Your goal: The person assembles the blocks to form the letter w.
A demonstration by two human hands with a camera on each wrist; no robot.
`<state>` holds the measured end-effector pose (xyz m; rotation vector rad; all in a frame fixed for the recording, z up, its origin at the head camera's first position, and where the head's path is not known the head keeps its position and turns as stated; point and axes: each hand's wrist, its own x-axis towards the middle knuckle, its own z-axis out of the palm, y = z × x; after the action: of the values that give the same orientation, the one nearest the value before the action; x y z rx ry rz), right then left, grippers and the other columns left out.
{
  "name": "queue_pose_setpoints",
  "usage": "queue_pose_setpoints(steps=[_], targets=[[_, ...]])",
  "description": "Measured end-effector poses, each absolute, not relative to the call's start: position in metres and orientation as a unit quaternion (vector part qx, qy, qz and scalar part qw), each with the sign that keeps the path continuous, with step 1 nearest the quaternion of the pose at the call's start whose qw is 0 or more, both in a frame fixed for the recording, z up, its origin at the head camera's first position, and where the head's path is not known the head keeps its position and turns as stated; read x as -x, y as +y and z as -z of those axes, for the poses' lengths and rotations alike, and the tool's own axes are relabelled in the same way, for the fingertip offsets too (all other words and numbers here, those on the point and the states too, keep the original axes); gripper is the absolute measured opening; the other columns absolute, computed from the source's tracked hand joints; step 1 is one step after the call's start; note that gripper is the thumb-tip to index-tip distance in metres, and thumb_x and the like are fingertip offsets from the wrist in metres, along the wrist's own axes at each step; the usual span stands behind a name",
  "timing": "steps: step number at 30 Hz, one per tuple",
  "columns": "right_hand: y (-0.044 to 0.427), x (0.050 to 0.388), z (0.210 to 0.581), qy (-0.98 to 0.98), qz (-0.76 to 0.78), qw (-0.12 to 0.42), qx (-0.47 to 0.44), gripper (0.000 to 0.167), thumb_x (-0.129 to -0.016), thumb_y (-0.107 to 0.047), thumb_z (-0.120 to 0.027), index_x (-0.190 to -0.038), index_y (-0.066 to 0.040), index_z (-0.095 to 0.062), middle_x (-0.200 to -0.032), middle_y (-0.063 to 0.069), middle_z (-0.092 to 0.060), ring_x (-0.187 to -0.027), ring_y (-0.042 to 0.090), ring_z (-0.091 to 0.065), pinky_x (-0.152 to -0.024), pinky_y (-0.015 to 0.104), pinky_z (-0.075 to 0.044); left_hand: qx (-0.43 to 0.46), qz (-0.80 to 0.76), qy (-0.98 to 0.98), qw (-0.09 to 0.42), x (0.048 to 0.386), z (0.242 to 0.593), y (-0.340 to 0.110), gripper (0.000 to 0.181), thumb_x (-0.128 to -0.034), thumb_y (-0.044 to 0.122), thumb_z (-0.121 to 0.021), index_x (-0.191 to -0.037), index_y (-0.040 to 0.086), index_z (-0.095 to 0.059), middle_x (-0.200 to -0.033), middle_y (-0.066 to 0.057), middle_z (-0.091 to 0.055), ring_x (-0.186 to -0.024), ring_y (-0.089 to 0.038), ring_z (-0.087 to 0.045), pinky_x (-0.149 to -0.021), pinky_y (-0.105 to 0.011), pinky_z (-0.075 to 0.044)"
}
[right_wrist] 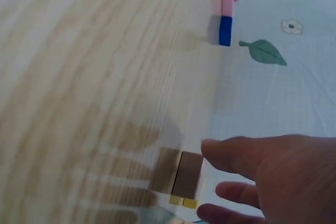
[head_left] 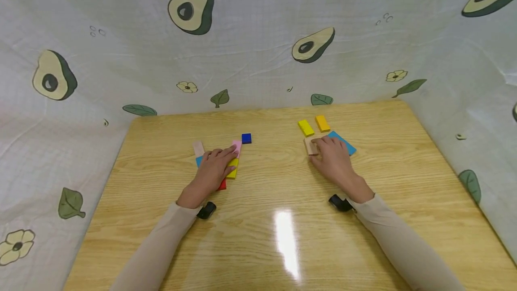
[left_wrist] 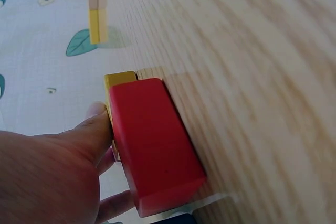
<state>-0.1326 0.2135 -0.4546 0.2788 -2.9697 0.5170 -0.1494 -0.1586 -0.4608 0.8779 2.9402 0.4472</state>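
Note:
On the left of the table, my left hand lies over a group of flat blocks, its fingers stretched across their tops. A pink block, a yellow block, a red block and part of a blue block show around it. In the left wrist view the thumb touches the yellow block's side. A dark blue cube stands at the pink block's far end. My right hand has its thumb and bent fingers around a plain wooden block. A larger blue block is partly hidden behind that hand.
A yellow block and an orange block lie beyond the right hand. A pale pink block sits left of the left hand. Avocado-print cloth hangs along the back and sides of the wooden table.

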Motion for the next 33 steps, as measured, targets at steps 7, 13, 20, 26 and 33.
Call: queue_pose_setpoints(steps=[7, 13, 20, 26, 33], targets=[[0.219, 0.142, 0.451, -0.978, -0.163, 0.017, -0.127, 0.061, -0.096, -0.016, -0.08, -0.148, 0.004, -0.057, -0.151, 0.026, -0.055, -0.134, 0.05, -0.051, -0.108, 0.068, -0.039, -0.286, -0.144, 0.947, 0.017, 0.151, 0.459, -0.158, 0.046, -0.1075, 0.021, -0.063, -0.15, 0.004, -0.059, -0.163, -0.015, -0.048, -0.137, -0.044, -0.051, -0.113, -0.064, -0.036], [0.222, 0.152, 0.448, -0.976, -0.151, -0.01, -0.159, 0.061, -0.098, -0.015, -0.077, -0.151, 0.005, -0.054, -0.153, 0.026, -0.054, -0.137, 0.051, -0.05, -0.111, 0.069, -0.038, -0.287, -0.146, 0.947, 0.016, 0.151, 0.458, -0.158, 0.046, -0.1074, 0.02, -0.063, -0.149, 0.003, -0.059, -0.163, -0.016, -0.047, -0.137, -0.045, -0.051, -0.113, -0.065, -0.036], [0.222, 0.159, 0.449, -0.972, -0.149, -0.011, -0.18, 0.059, -0.094, -0.013, -0.081, -0.145, 0.007, -0.059, -0.145, 0.027, -0.06, -0.132, 0.05, -0.053, -0.109, 0.065, -0.043, -0.282, -0.147, 0.948, 0.024, 0.149, 0.458, -0.158, 0.047, -0.1072, 0.02, -0.063, -0.151, 0.002, -0.058, -0.163, -0.016, -0.047, -0.138, -0.044, -0.05, -0.114, -0.065, -0.035], [0.209, 0.159, 0.451, -0.966, -0.161, -0.008, -0.2, 0.058, -0.094, -0.016, -0.083, -0.143, 0.007, -0.061, -0.141, 0.026, -0.063, -0.129, 0.047, -0.056, -0.107, 0.062, -0.044, -0.279, -0.152, 0.948, 0.033, 0.147, 0.46, -0.159, 0.048, -0.1075, 0.021, -0.063, -0.152, 0.003, -0.057, -0.164, -0.015, -0.046, -0.139, -0.044, -0.05, -0.115, -0.064, -0.034], [0.176, 0.166, 0.448, -0.956, -0.18, -0.018, -0.229, 0.058, -0.095, -0.019, -0.083, -0.144, 0.003, -0.062, -0.145, 0.021, -0.062, -0.131, 0.043, -0.055, -0.109, 0.059, -0.044, -0.282, -0.151, 0.947, 0.023, 0.15, 0.461, -0.158, 0.047, -0.1073, 0.021, -0.063, -0.151, 0.003, -0.058, -0.164, -0.015, -0.047, -0.138, -0.044, -0.05, -0.114, -0.064, -0.035]])
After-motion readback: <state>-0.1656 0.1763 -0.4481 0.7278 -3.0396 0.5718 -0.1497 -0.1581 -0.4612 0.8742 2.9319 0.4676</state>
